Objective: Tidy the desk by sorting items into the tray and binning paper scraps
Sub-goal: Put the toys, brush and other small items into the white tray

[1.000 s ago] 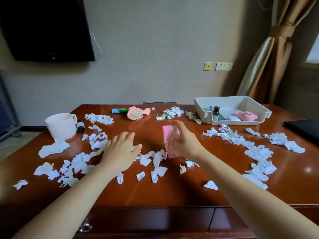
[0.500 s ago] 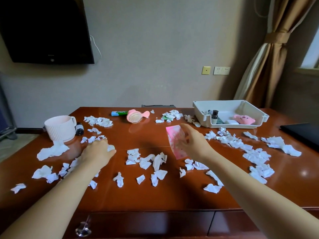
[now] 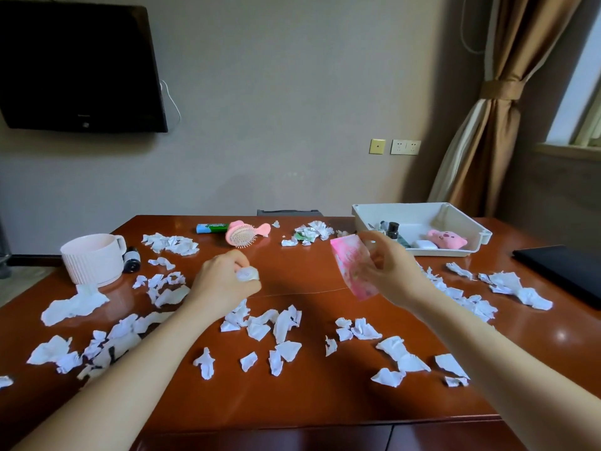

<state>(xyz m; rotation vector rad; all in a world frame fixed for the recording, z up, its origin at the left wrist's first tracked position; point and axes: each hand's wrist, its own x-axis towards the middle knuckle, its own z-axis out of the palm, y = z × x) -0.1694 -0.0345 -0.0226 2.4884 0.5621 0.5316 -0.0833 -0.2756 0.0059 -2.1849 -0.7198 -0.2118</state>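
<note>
Evidently early days: a few small items sit in the tray (image 3: 419, 211), yet paper scraps (image 3: 260, 323) litter the desk (image 3: 309, 395) and the hairbrush (image 3: 244, 235) lies unsorted, while the right hand (image 3: 388, 273) pinches a pink packet (image 3: 349, 263) near the tray and the left hand (image 3: 224, 283) curls round perhaps a crumpled scrap.

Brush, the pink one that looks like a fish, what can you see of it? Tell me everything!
The brush is pink plastic by its look, shaped like a fish. Pale bristles on its round head face up toward the camera; its tail grip points right. It lies on the far side of the desk, beside a green-blue tube on its left. No hand touches it.
</note>
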